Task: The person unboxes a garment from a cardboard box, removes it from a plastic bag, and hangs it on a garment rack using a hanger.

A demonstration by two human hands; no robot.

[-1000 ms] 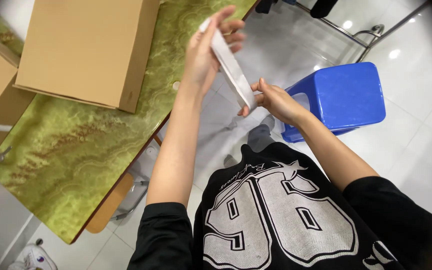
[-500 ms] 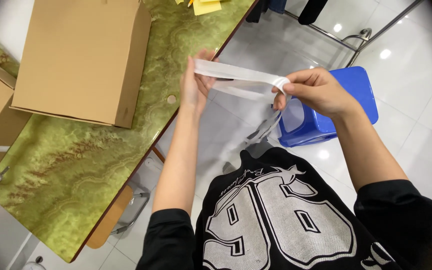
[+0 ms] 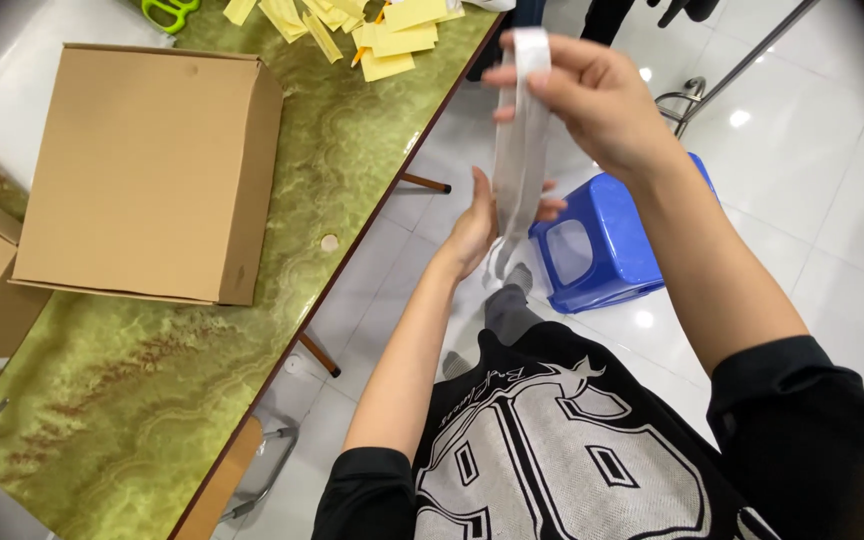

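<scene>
White strip (image 3: 518,150) held upright in air over floor, beside table (image 3: 142,400) edge. Top end pinched by right hand (image 3: 592,95), closed on it; bottom end gripped by left hand (image 3: 482,225) directly below. Long axis near vertical. Cardboard box (image 3: 142,170) well apart.

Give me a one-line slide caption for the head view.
Right hand and left hand hold a white strip upright beside a green table with a cardboard box.
</scene>
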